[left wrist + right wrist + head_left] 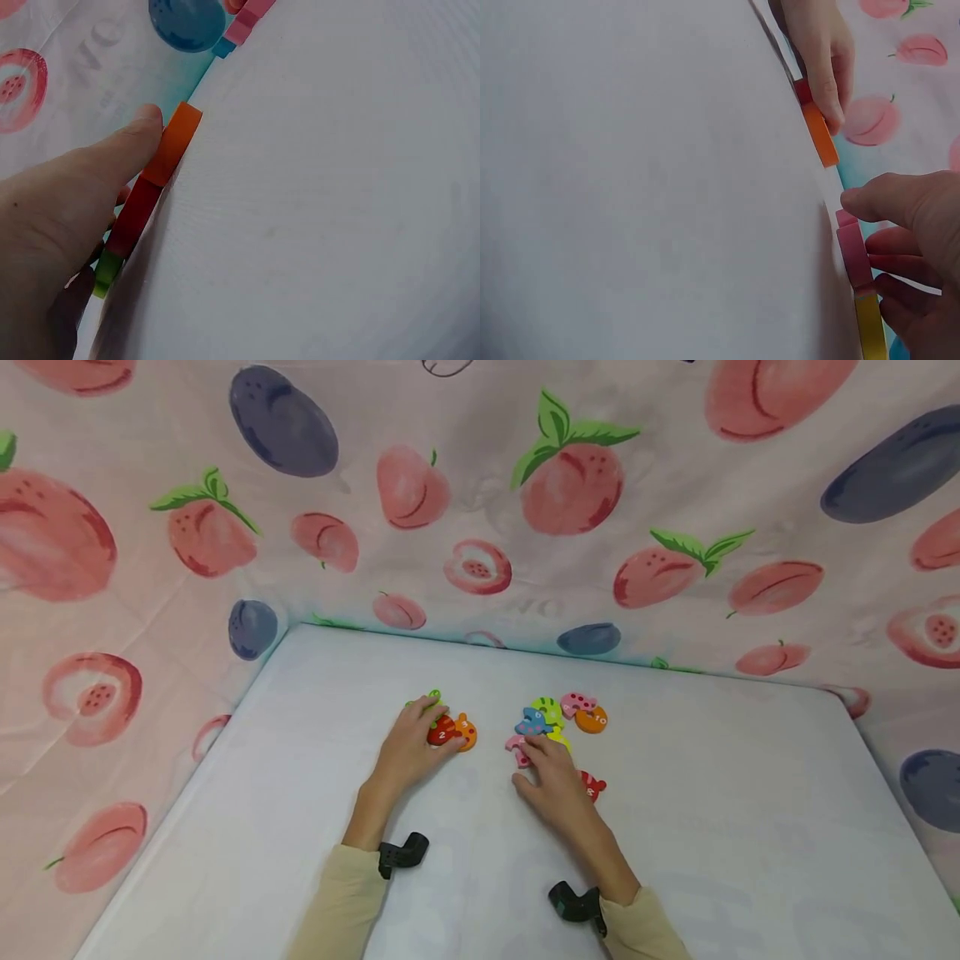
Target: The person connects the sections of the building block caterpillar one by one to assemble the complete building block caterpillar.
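My left hand (411, 742) rests over a short row of flat toy pieces on the white table. Its thumb touches an orange animal-shaped piece (467, 732), and its fingers reach over a red piece marked 2 (442, 730) and a green one (435, 696). In the left wrist view the orange piece (177, 142), red piece (135, 214) and green piece (108, 271) lie edge to edge. My right hand (557, 782) has its fingertips at a pink piece (517, 749), with the thumb held apart. A yellow piece (559, 739) is partly hidden behind that hand.
Beyond my right hand lie a blue piece (532, 722), a striped lime piece (550, 710), a spotted pink piece (577, 704) and an orange piece marked 10 (592, 719). A red piece (592, 785) sits right of that hand. Fruit-print cloth (480, 485) stands behind the table (750, 827).
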Demonstrator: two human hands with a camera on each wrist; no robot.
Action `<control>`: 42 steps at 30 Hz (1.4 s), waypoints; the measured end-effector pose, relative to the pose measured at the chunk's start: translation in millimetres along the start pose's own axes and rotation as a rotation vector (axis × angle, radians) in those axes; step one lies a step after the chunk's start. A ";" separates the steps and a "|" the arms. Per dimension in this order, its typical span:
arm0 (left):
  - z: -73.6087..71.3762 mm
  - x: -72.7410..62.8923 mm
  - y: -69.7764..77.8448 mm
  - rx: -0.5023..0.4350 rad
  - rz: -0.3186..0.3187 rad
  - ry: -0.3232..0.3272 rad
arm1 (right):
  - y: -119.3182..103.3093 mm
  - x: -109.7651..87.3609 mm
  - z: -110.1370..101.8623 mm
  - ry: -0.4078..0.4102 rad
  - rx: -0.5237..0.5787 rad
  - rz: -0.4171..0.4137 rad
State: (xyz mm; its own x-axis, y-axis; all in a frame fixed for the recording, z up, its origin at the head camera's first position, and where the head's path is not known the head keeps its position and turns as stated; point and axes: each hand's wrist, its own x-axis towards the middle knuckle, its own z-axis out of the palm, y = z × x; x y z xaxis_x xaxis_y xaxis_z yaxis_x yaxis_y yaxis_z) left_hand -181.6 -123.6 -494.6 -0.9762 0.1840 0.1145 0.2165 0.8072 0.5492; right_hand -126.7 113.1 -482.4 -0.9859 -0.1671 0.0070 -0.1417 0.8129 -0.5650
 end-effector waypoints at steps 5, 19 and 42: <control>5.5 -8.5 -3.4 0.006 -0.018 -0.011 | -8.6 -6.4 6.2 -0.017 0.029 -0.032; 6.9 -15.8 -9.2 -0.025 0.002 -0.019 | -16.7 -6.4 18.3 0.023 0.062 -0.055; 1.2 -2.7 -4.6 -0.017 0.046 -0.006 | -21.5 22.9 20.9 0.042 0.112 0.011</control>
State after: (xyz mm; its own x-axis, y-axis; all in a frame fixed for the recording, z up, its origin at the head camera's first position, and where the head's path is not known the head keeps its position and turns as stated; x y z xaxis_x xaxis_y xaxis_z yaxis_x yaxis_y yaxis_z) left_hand -179.9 -127.2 -498.4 -0.9652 0.2243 0.1347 0.2609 0.7881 0.5575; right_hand -144.4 80.2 -487.3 -0.9905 -0.1333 0.0339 -0.1229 0.7467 -0.6538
